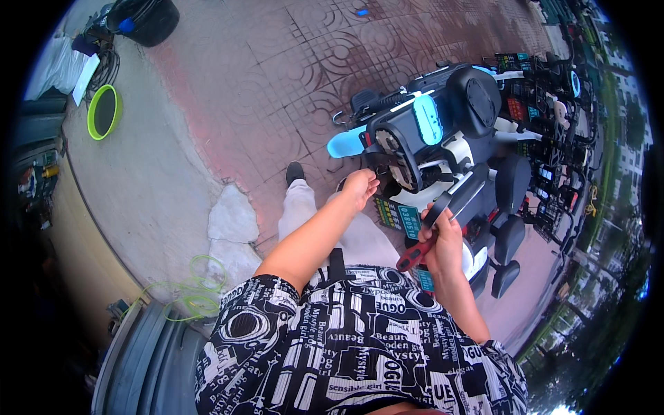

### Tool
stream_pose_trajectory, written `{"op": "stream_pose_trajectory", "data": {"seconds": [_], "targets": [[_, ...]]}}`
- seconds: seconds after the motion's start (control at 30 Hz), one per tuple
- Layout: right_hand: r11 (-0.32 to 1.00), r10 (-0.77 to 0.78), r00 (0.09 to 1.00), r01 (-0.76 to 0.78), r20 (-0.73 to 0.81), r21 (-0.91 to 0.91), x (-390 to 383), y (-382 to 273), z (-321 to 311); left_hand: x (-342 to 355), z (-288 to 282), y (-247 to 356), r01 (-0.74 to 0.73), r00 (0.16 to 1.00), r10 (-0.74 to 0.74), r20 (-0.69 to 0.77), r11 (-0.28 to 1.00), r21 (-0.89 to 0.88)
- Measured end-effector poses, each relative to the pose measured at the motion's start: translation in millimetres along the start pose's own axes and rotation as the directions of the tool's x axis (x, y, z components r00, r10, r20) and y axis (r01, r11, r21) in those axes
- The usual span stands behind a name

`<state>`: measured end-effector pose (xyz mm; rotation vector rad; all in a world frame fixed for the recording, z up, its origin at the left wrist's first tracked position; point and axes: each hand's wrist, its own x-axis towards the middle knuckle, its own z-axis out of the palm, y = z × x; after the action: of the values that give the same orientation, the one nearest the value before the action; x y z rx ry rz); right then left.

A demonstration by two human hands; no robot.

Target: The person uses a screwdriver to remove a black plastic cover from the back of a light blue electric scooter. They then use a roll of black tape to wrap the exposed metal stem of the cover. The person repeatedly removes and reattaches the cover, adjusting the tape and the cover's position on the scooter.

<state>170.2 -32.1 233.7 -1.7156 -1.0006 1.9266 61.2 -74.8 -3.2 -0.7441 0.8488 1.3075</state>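
My left hand (361,187) is closed in a pinch at the rear of a black electric scooter (463,104); whatever is between the fingertips is too small to make out. Just beyond it are a round-ended fitting with a pale inner rim (398,160) and a light-blue rear mudguard (346,144). My right hand (444,241) grips a red-handled tool (411,257), held against a dark curved rail (439,207) on the scooter. Teal number plates (408,220) hang between and below my hands.
Many parked scooters (560,138) line the right. At left stand a lime-green bucket (104,111), a black tub (149,21) and piled items (62,69). A green hose (197,304) lies by corrugated metal (138,366). Cracked concrete (166,207) meets patterned paving (270,83).
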Motion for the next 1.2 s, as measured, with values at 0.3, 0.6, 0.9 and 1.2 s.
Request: {"op": "stream_pose_trajectory", "data": {"seconds": [0.3,0.6,0.9,1.2], "targets": [[0.998,0.022,0.999,-0.020,0.029,-0.066,18.8,-5.7,-36.7,34.8,5.6,-41.3,-0.053,0.978,0.148,0.151,0.862,-0.504],[0.996,0.052,0.990,-0.042,0.131,-0.077,32.6,-6.4,-55.3,-3.9,28.2,-45.1,-0.374,0.920,0.391,-0.028,0.855,-0.359],[0.994,0.059,0.981,-0.040,0.186,-0.104,31.8,-12.2,-55.9,-15.8,61.3,-54.2,-0.646,0.709,0.668,-0.229,0.744,0.169],[0.997,0.040,0.975,-0.026,0.218,-0.067,37.4,-15.4,-63.2,-48.6,84.3,-64.9,-0.666,0.488,0.871,-0.048,0.408,0.625]]}}
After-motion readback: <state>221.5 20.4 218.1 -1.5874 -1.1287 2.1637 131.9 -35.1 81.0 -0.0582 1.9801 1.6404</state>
